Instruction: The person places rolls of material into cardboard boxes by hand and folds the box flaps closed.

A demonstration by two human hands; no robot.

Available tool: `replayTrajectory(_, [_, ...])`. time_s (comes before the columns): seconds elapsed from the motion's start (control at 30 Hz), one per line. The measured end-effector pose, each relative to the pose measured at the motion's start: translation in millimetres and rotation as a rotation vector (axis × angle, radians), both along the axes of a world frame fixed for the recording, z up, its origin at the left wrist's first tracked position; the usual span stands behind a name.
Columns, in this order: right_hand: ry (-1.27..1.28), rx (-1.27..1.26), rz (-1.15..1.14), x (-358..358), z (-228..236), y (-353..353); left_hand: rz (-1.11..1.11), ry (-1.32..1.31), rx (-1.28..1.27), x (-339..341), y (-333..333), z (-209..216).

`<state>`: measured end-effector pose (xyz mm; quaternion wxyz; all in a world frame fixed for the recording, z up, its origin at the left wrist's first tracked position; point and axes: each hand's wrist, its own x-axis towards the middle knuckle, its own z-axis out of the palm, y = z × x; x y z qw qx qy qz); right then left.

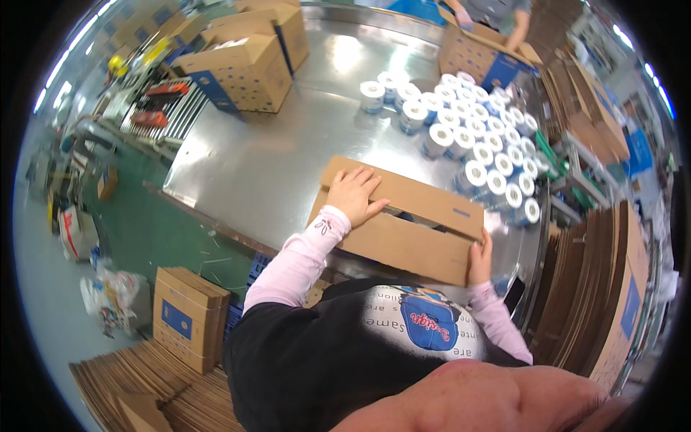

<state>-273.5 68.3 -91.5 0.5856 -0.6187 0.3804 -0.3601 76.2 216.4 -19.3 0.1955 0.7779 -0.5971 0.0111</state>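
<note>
A brown cardboard box [410, 248] lies in front of me at the near edge of the metal table. Its two long top flaps are folded inward, with a narrow dark gap between them; what is inside cannot be made out. My left hand [353, 196] presses flat on the box's left end, fingers spread across the flaps. At the opposite end my right hand [480, 258] rests against the box's right side, its fingers stretched along the cardboard. Many white rolls with blue wrapping [475, 173] stand upright just beyond the box to the right.
Open cartons [245, 72] stand at the table's far left, beside a roller conveyor [158, 111]. Across the table a person's hands [515, 39] reach into another carton [468, 57]. Flat cardboard stacks [583, 281] line the right; a bundle of folded cartons [187, 317] stands at lower left.
</note>
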Motion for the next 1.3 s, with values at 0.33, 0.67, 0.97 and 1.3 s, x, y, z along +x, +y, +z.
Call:
replayTrajectory(0.33, [-0.183, 0.593, 0.608, 154.0, 70.0, 42.1, -0.109, 0.007, 0.107, -54.1, 17.8, 8.5])
replayTrajectory(0.67, [0.278, 0.331, 0.601, 119.3, 30.8, 47.6, 0.893, -0.27, -0.096, 197.3, 39.7, -8.2])
replayTrajectory(0.97, [0.282, 0.093, 0.418, 34.3, -6.3, 10.7, 0.161, 0.461, 0.639, 46.7, -37.8, -189.1])
replayTrajectory(1.3, [1.097, -1.155, -0.84, -242.3, 227.6, -91.9, -0.176, 0.464, 0.925, -76.7, 75.9, -201.6])
